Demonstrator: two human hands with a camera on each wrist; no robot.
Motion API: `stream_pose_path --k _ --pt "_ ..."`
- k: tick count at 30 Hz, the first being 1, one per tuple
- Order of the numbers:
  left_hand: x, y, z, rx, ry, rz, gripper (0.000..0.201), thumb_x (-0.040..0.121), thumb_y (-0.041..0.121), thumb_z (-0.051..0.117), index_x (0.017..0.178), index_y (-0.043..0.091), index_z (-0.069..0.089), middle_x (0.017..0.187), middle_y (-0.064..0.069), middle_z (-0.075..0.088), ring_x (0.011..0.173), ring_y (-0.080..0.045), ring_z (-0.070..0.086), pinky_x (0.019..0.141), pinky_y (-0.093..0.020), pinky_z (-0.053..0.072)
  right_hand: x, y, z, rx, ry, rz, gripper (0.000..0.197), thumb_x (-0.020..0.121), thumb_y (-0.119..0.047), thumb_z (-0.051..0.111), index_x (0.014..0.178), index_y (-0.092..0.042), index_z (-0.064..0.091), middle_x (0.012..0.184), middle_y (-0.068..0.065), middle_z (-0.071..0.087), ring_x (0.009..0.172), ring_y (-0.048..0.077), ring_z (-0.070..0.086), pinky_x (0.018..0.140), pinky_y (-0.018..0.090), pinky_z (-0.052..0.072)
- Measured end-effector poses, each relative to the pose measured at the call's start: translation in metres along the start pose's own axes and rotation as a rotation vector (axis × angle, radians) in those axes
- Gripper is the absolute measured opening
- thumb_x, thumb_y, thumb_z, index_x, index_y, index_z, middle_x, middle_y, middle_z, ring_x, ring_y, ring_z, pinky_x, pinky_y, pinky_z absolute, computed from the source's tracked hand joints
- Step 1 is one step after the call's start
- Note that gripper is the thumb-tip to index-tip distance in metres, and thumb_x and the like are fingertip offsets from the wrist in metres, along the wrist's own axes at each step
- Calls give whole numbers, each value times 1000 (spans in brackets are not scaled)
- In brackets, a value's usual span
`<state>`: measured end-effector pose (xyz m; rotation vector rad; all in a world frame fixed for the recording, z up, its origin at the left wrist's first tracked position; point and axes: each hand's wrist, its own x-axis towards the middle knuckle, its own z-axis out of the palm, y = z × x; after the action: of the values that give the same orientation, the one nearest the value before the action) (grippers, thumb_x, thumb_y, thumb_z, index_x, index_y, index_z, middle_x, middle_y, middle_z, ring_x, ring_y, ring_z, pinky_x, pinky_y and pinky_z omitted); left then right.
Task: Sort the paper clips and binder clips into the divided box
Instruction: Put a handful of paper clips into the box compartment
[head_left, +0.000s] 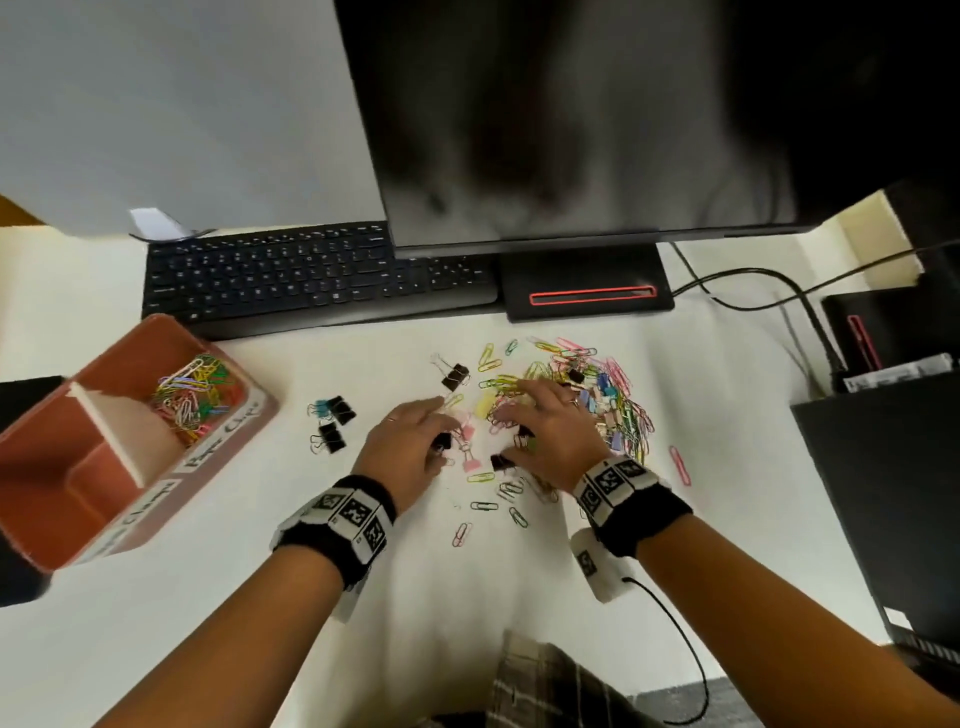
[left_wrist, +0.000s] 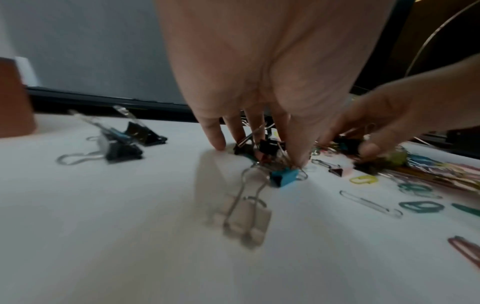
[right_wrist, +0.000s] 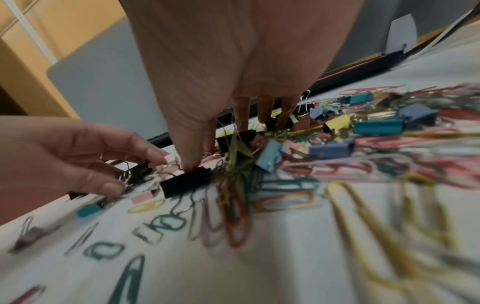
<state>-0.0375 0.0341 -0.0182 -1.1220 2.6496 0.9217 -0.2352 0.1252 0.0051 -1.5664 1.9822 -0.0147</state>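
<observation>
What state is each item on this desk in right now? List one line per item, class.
divided box: tilted, one compartment holds paper clips, the others look bare.
mixed pile: unsorted on the desk.
three black binder clips: set apart, left of the hands.
left hand: fingers down on small binder clips.
right hand: spread over the pile, thumb on a black binder clip.
monitor: dark.

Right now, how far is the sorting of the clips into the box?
Early stage. Done: some paper clips lie in one compartment of the divided box. In hand: the left hand and right hand work among binder clips in the mixed pile. Left: most of it, plus the black binder clips set aside.
</observation>
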Motion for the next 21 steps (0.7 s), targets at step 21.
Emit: stream_pose_path --k 21 --pt "34 39 4 -126 75 -278 45 75 20 71 116 16 53 113 -4 53 102 -25 54 88 -37 47 23 5 -28 -86 -85 -67 30 85 -26 62 115 -21 56 113 -1 57 107 19 54 97 37 36"
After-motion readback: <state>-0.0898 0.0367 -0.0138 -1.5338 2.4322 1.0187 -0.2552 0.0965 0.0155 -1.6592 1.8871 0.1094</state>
